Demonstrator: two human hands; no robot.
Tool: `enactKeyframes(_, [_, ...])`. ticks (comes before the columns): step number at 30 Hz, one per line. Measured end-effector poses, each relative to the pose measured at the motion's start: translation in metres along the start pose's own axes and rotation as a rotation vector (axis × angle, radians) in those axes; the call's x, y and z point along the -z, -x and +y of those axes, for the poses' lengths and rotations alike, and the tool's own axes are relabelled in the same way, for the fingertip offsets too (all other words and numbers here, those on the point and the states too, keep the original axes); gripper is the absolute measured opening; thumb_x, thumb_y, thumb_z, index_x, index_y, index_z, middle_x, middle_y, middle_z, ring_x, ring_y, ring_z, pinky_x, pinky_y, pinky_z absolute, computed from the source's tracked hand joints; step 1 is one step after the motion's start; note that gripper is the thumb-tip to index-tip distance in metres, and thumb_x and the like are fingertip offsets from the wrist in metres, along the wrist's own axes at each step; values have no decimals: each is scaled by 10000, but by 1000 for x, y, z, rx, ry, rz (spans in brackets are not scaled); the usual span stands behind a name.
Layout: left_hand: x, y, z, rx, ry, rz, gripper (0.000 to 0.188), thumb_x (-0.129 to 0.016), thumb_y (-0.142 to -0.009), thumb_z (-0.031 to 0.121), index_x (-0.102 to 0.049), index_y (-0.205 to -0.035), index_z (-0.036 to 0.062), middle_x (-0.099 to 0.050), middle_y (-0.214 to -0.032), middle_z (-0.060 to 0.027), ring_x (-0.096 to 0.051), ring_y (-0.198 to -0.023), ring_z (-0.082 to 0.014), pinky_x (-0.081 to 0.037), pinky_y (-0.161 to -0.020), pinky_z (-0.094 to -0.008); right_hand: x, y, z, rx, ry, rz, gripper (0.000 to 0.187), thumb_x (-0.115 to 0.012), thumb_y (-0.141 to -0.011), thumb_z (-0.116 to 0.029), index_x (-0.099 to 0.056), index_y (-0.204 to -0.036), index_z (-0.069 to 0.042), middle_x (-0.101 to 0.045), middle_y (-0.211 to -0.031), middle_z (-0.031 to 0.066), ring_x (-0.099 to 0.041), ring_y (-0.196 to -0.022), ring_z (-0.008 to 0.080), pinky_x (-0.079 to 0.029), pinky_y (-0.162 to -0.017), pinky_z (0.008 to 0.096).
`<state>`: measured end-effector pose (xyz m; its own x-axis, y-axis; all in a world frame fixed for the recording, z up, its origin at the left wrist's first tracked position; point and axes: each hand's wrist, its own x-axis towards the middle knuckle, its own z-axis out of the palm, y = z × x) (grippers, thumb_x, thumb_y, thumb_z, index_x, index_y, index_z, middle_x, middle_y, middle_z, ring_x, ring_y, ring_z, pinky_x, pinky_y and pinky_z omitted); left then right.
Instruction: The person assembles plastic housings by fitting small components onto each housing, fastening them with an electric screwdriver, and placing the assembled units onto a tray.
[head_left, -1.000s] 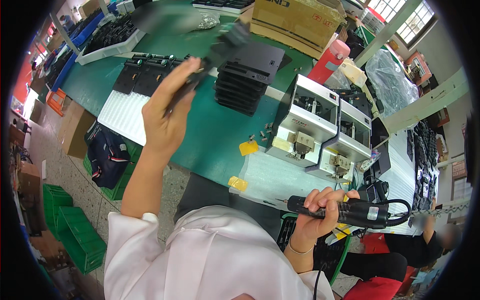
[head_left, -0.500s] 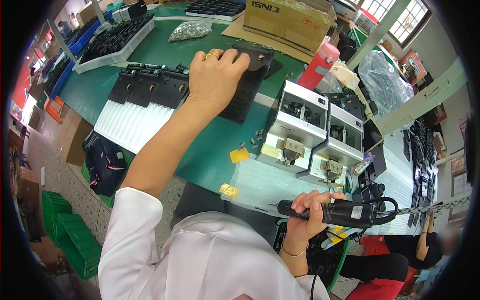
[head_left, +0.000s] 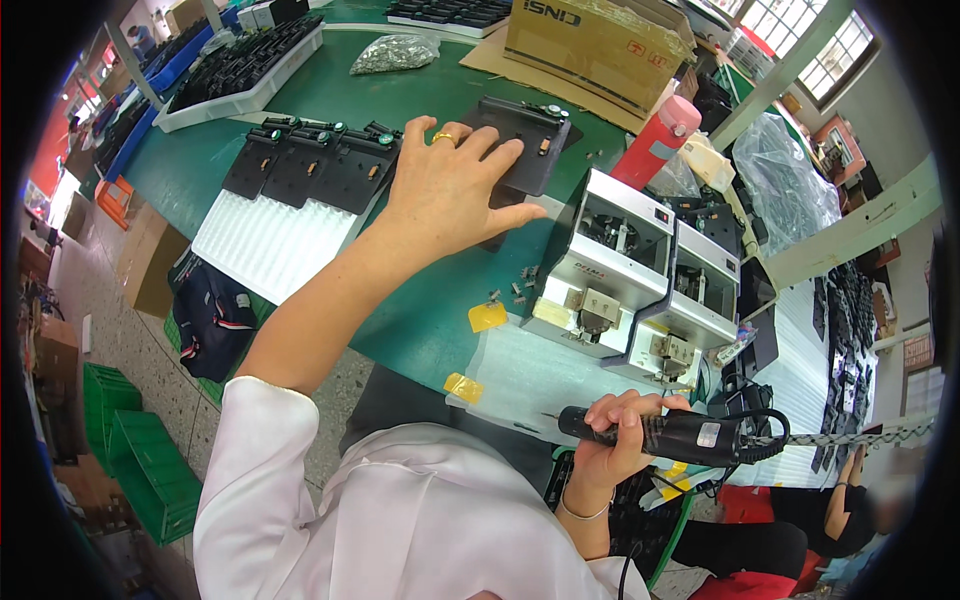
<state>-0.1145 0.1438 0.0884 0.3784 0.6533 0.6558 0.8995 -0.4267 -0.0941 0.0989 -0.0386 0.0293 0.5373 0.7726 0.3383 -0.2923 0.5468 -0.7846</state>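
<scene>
Hands (head_left: 445, 195) at black plate (head_left: 528, 165) and screwdriver (head_left: 690, 437); silver machines (head_left: 600, 270), bottle (head_left: 655, 142) nearby.

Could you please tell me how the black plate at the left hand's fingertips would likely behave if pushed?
The black plate is probably stiff, since it looks flat with crisp edges. It may slide easily, as its surface seems smooth. The fittings along its far edge could make that side slightly heavier.

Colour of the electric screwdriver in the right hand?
The screwdriver is black, with a small pale label; seen in the head view.
</scene>
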Motion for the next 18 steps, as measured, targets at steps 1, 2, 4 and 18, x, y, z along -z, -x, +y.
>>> enactKeyframes(1, [-1,2,-1,-2,57,68,506,-678,-799,511,-674,-1121,122,-657,-1112,-78,-613,-1028,-267,-355,-983,-466,0,0,1,1,11,0,449,-652,-816,-38,-350,-1147,-71,-494,-613,60,-459,-471,170,-456,-426,316])
enactKeyframes(2, [1,2,-4,4,53,68,506,-678,-799,511,-674,-1121,122,-657,-1112,-78,-613,-1028,-267,-355,-983,-466,1,0,2,-2,10,-7,449,-652,-816,-38,-350,-1147,-71,-494,-613,60,-459,-471,170,-456,-426,316])
enactKeyframes(4, [7,4,-15,120,295,109,554,-649,-826,519,-622,-1191,104,-644,-1162,-109,-585,-1099,-288,-350,-993,-456,4,2,3,29,51,-48,445,-584,-840,-30,-371,-1228,-73,-479,-671,30,-446,-500,124,-419,-456,281])
enactKeyframes(18, [-52,-92,-56,-98,519,-192,436,-613,-908,296,-530,-1334,249,-595,-1283,-79,-509,-1226,-285,-336,-1058,-426,-12,4,2,-42,23,-44,437,-635,-816,-27,-357,-1149,-79,-498,-613,60,-465,-474,172,-461,-445,320])
